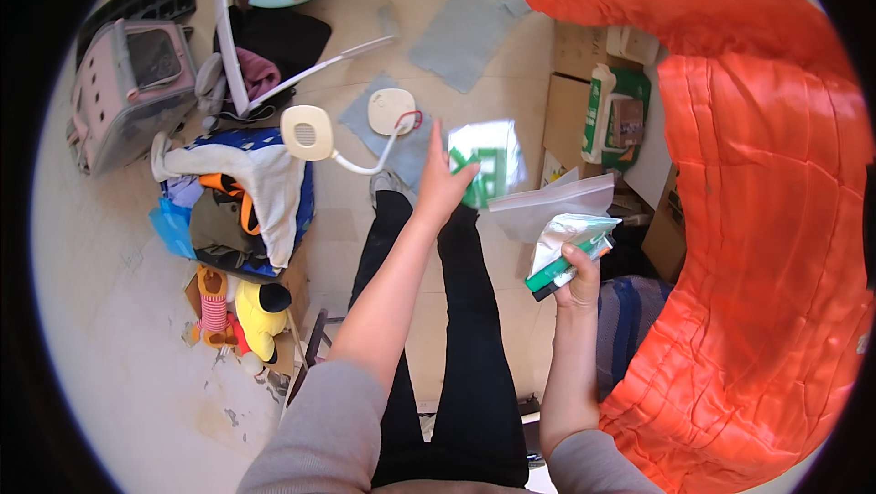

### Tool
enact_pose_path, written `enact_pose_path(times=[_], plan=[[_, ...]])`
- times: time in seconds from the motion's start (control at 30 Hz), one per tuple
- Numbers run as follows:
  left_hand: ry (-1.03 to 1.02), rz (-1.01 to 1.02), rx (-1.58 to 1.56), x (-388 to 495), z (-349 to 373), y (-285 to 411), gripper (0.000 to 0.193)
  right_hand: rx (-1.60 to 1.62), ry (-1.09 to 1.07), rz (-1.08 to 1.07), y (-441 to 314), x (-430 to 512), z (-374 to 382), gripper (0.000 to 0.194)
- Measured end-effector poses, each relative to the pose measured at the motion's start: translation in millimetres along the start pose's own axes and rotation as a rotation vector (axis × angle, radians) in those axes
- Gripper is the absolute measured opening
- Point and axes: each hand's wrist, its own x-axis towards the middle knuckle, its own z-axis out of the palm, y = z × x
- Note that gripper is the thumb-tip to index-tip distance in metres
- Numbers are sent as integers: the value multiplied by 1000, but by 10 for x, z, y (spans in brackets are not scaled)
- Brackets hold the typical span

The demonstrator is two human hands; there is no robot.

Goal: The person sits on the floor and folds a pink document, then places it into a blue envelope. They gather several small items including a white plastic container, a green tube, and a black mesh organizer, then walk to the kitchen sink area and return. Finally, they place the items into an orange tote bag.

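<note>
My left hand point(445, 179) holds a green-and-silver packet point(489, 162), blurred, its thumb across the green part. To the right, my right hand point(580, 278) grips several things together: a silver foil packet point(558, 237), a green stick-shaped item point(551, 276) and a dark-ended, pen-like item point(567, 276). A transparent zip bag point(520, 210) spreads just above that bundle; whether my right fingers hold it too, I cannot tell. Both hands are raised over the floor in front of my legs, apart from each other.
A cream gooseneck lamp point(391, 111) stands on a grey-blue cloth point(366, 94) near my feet. An orange-red quilt point(746, 234) fills the right side, beside cardboard boxes point(564, 111) and a green wipes pack point(599, 118). At left are a clothes pile point(274, 179), plush toys point(260, 319) and a pink pet carrier point(109, 70).
</note>
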Motion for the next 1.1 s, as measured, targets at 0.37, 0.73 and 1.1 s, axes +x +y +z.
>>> enact_pose_path(times=[0.37,0.73,1.1], plan=[[-106,477,260,-880,-826,942,35,-362,-218,256,-156,-216,1202,52],[-90,326,-739,-204,-1503,2137,33,-484,-607,271,308,358,3517,31],[68,410,-571,2067,-2593,2907,45,-260,-327,270,770,2184,5123,23]])
